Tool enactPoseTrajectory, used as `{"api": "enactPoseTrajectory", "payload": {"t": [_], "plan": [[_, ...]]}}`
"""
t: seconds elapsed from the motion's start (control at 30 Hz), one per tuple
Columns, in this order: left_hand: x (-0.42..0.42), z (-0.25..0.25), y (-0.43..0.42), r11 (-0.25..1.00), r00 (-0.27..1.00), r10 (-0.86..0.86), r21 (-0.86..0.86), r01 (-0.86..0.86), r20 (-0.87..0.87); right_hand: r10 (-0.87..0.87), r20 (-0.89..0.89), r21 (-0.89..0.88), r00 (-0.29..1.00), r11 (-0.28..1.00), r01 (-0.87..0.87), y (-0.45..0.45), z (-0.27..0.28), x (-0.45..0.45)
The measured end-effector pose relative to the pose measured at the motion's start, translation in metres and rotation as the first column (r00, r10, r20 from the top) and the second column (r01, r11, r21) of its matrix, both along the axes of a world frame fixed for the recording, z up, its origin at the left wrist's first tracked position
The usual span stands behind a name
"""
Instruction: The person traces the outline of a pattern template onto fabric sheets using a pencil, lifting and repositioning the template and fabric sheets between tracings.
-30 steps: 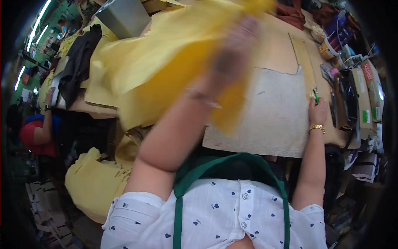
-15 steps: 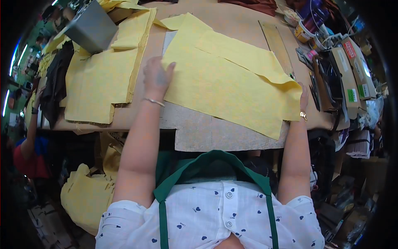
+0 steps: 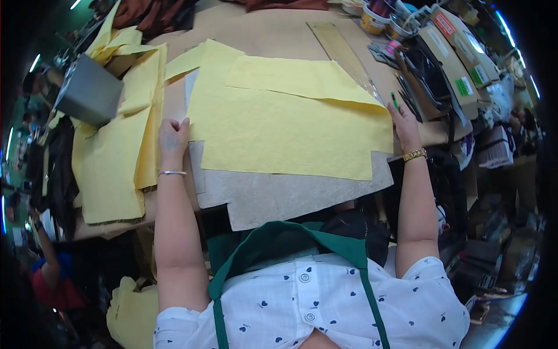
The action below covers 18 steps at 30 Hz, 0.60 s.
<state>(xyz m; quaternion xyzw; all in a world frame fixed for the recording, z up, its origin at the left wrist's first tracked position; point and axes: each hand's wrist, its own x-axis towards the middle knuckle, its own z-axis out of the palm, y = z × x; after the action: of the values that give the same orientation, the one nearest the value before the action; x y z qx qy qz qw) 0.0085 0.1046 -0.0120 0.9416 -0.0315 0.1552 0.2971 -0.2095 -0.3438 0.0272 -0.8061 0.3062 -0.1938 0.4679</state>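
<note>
Head view: yellow cloth point(image 3: 285, 128) between hands point(image 3: 174, 136), left pinching edge, right gripping green pen point(image 3: 394, 100).

A brown table point(image 3: 261, 29) spans the upper frame, bearing a grey board point(image 3: 273, 200) under yellow cloth point(image 3: 279, 134) at centre, a yellow fabric stack point(image 3: 110, 168) at left, a flat strip point(image 3: 340, 52) upper right.

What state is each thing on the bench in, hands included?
yellow cloth: spread out, folded over at upper right
grey board: flat, partly covered by the cloth
left hand: fingers curled at cloth's left edge, grip unclear
right hand: closed on green pen
yellow stack: layered, uneven
grey block: resting on the stack
long strip: lying flat
</note>
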Motion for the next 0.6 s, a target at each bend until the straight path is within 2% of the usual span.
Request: {"api": "enactPoseTrajectory", "payload": {"t": [0.03,0.07,0.17,0.2,0.27,0.37,0.4,0.43,0.47,0.5,0.53,0.57,0.6], "plan": [[-0.003,0.0,-0.003,1.0,1.0,0.025,0.012,-0.025,0.018,0.035,-0.058,-0.044,0.998,0.998,-0.037,0.005,0.004,-0.008],[-0.001,-0.008,-0.003,0.994,0.984,-0.048,0.103,0.03,0.172,0.071,-0.091,-0.135,0.993,0.987,-0.082,0.001,-0.005,-0.012],[0.002,0.007,-0.007,0.996,0.975,-0.083,0.014,0.088,-0.205,0.048,-0.129,-0.257,0.991,0.963,-0.08,0.018,-0.014,-0.019],[0.006,0.008,-0.006,0.994,0.963,-0.075,0.059,0.093,-0.257,0.034,-0.118,-0.379,0.992,0.922,-0.077,0.024,-0.017,-0.02],[0.011,0.005,-0.004,0.993,0.961,-0.095,0.037,0.108,-0.26,0.017,-0.094,-0.594,0.995,0.801,-0.07,0.032,-0.025,-0.019],[0.002,0.01,-0.005,0.992,0.955,-0.119,-0.073,0.103,-0.271,0.068,0.004,-0.698,0.998,0.714,-0.046,0.035,-0.03,-0.02],[-0.003,0.013,-0.004,0.988,0.953,-0.127,-0.121,0.096,-0.274,0.075,-0.024,-0.624,0.997,0.778,-0.073,0.037,-0.029,-0.021],[-0.01,0.018,0.003,0.924,0.922,-0.203,-0.376,0.069,-0.329,0.086,-0.051,-0.541,0.995,0.835,-0.1,0.037,-0.024,-0.025],[-0.02,0.025,0.012,0.799,0.887,-0.29,-0.601,0.017,-0.36,0.101,-0.077,-0.453,0.992,0.883,-0.125,0.039,-0.019,-0.03],[-0.042,0.042,0.013,0.608,0.873,-0.373,-0.794,-0.027,-0.315,0.186,-0.028,-0.114,0.982,0.976,-0.188,0.041,-0.01,-0.039],[-0.067,0.058,0.017,0.372,0.863,-0.439,-0.925,-0.08,-0.251,0.25,0.043,0.237,0.967,0.938,-0.253,0.047,0.004,-0.051],[-0.084,0.06,0.034,0.338,0.847,-0.472,-0.937,-0.082,-0.245,0.254,0.121,0.489,0.96,0.826,-0.281,0.059,0.029,-0.063],[-0.101,0.06,0.049,0.302,0.83,-0.505,-0.949,-0.087,-0.237,0.241,0.18,0.572,0.954,0.764,-0.3,0.062,0.038,-0.075]]}}
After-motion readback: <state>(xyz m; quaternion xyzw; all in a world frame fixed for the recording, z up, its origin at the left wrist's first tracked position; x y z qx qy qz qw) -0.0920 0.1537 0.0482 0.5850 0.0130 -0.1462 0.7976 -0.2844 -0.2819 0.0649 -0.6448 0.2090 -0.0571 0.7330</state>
